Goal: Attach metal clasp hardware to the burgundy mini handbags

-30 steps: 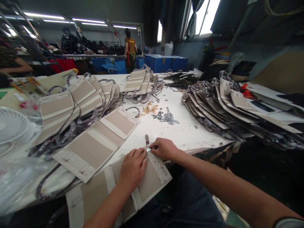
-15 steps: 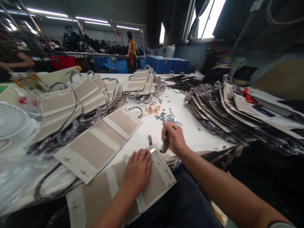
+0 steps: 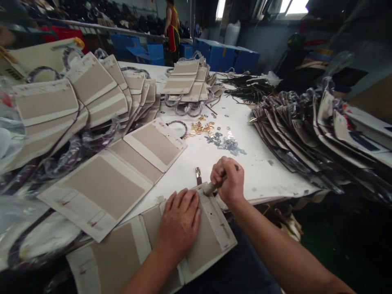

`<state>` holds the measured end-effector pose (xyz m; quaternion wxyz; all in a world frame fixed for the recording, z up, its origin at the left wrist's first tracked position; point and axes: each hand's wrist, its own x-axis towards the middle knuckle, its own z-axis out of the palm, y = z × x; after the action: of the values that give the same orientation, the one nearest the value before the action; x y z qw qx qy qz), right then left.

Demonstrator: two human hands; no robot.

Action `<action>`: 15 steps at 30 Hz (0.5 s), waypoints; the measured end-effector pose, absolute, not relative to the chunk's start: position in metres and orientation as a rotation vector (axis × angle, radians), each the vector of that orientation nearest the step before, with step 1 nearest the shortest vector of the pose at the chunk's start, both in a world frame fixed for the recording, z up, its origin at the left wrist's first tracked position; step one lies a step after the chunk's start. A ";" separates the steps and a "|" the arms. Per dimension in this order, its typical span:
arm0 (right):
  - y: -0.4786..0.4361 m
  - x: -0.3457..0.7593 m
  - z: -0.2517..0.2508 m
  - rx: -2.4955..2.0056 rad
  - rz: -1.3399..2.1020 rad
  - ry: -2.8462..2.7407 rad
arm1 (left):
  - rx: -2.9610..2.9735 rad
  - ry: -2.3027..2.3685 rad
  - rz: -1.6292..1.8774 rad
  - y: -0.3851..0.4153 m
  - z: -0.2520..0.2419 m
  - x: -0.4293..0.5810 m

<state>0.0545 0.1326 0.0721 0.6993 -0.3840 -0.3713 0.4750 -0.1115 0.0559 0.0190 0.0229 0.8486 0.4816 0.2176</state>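
My left hand (image 3: 179,220) lies flat, fingers stretched, on a beige bag panel (image 3: 211,241) with pale strips across it. The panel slants over the table's front edge. My right hand (image 3: 229,179) is wrapped round a short, thick grey-brown rod-shaped tool (image 3: 210,188). The tool's rounded end is down at the panel's upper corner, just right of my left fingertips, where it largely covers a small metal plate. A dark strap with a shiny metal end (image 3: 198,174) sticks out beyond that corner. A second beige bag panel (image 3: 119,179) with a handle lies to the left.
Gold fittings (image 3: 202,127) and thin silver plates (image 3: 229,145) lie in loose piles on the white table (image 3: 251,175). Stacks of bag panels stand at left (image 3: 101,90), back (image 3: 183,77) and right (image 3: 294,134). Black straps (image 3: 248,87) lie behind. A person (image 3: 173,28) stands far off.
My right hand has lowered the tool from above the table onto the panel's corner. My left hand stays on the panel. The view has tilted downward.
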 end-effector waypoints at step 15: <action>0.119 0.051 0.089 -0.927 1.167 -1.364 | 2.044 1.788 0.281 0.100 0.063 -0.110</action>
<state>0.0513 0.1192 0.0890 0.5317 -0.3887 -0.5717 0.4892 -0.1098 0.1001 0.0625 0.2045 0.7329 0.6410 0.1009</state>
